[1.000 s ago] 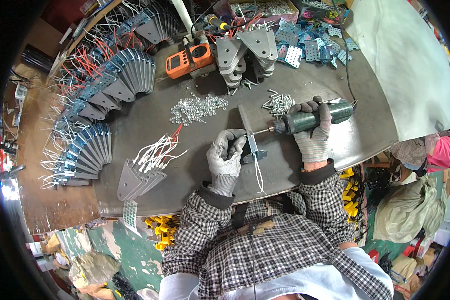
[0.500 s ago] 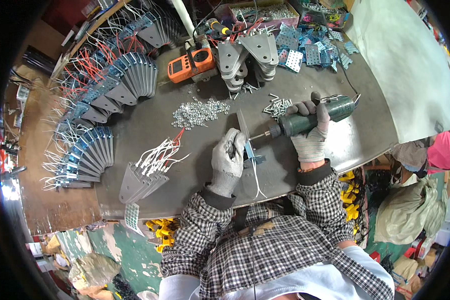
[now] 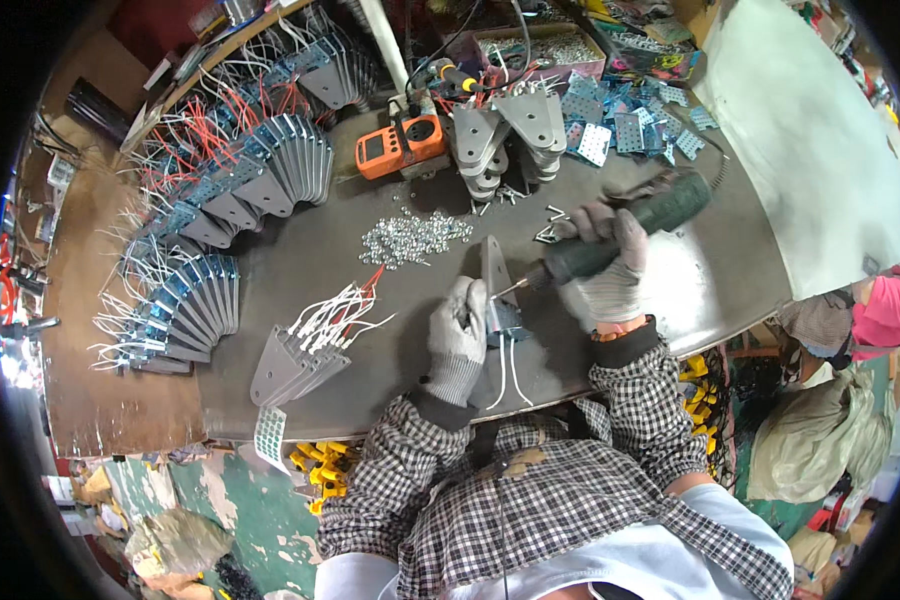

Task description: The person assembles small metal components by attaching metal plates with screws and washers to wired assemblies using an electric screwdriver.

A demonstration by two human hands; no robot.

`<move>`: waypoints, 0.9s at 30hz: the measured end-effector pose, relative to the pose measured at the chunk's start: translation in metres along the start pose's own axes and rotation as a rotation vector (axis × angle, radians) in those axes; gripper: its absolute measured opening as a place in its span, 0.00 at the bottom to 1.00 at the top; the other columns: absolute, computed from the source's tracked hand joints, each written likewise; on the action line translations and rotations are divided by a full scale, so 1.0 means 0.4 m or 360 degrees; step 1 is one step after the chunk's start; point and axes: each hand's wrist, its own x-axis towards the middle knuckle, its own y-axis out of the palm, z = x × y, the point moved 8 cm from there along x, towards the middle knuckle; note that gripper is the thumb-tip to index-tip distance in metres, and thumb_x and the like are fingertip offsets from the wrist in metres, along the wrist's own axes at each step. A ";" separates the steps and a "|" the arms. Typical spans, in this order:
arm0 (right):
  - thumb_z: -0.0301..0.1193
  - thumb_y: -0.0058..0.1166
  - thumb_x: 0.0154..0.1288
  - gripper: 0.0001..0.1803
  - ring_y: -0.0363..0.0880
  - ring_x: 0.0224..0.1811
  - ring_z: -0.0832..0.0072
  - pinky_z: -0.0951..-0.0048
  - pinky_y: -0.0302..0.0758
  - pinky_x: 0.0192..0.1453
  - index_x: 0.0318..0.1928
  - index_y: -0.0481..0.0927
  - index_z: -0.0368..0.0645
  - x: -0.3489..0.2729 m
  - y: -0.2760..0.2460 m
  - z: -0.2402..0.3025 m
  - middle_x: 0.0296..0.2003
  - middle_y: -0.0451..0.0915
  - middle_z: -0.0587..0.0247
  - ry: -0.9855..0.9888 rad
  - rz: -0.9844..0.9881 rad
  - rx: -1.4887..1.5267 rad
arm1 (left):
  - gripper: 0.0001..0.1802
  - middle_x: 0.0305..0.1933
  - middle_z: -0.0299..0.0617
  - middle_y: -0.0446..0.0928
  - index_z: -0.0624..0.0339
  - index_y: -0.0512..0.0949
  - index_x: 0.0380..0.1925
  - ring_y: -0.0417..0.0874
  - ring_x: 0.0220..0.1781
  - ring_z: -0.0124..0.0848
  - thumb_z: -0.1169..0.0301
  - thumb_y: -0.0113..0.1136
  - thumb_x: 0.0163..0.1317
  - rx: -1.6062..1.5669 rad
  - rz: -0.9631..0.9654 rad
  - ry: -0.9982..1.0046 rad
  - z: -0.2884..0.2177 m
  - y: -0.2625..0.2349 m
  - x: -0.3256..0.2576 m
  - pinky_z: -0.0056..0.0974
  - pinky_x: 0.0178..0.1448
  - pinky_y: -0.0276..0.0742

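Observation:
My gloved left hand [image 3: 458, 325] is closed on a grey metal bracket [image 3: 493, 268] that has a blue plate and two white wires [image 3: 505, 372] hanging from its near end. In my gloved right hand [image 3: 610, 262] is a dark green electric screwdriver [image 3: 660, 212], tilted down to the left. Its thin bit points at the bracket close to my left fingertips; whether the tip touches a screw I cannot tell. Beyond my left hand lies a pile of small nuts [image 3: 410, 238]. A few screws [image 3: 552, 228] show behind the right hand, which hides the rest.
Wired brackets [image 3: 300, 365] lie at left, with long fanned rows [image 3: 185, 310] beyond. Stacked brackets [image 3: 510, 130], an orange meter-like device [image 3: 400, 148] and loose blue perforated plates [image 3: 630, 125] occupy the back. A white sheet [image 3: 800, 160] covers the right side.
The screwdriver has swung from nearly level to a steeper tilt, its tip now lower than its body. The bracket has turned in my left hand, showing more of its flat face.

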 end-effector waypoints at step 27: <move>0.26 0.60 0.57 0.23 0.70 0.60 0.55 0.58 0.69 0.63 0.56 0.76 0.47 -0.027 -0.169 0.438 0.55 0.73 0.54 -0.0535 -0.0474 -0.3839 | 0.39 0.63 0.40 0.75 0.50 0.70 0.65 0.76 0.61 0.28 0.80 0.71 0.51 0.0777 -0.0925 0.0217 -0.082 -0.787 -0.083 0.33 0.63 0.73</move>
